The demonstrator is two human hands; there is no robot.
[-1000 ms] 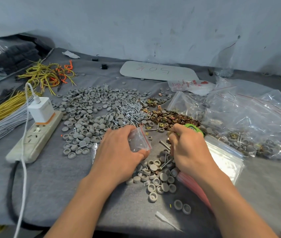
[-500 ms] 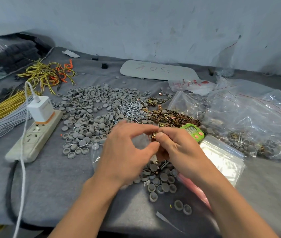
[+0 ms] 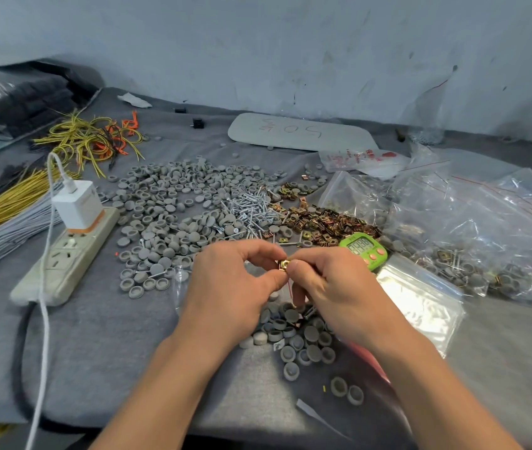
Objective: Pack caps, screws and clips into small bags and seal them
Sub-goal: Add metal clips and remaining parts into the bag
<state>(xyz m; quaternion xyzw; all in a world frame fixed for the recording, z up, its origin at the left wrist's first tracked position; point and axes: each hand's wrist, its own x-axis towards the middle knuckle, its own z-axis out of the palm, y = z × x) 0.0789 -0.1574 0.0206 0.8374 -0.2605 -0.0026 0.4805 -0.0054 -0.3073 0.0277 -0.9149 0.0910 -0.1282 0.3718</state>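
At centre frame, above the grey felt tabletop (image 3: 95,352), the left hand (image 3: 232,287) and the right hand (image 3: 332,287) now meet and pinch one small brass-coloured metal clip (image 3: 284,264) between curled fingertips. One second ago they were apart, the left holding the small clear red-strip bag (image 3: 289,287), now mostly hidden. I judge the clip goes in next.

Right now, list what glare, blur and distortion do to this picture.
Head view: glare whitens the stack of flat bags; the wide-angle lens stretches and softens the forearms near the bottom edge; the pinched clip is fairly sharp; the timer digits are unreadable.
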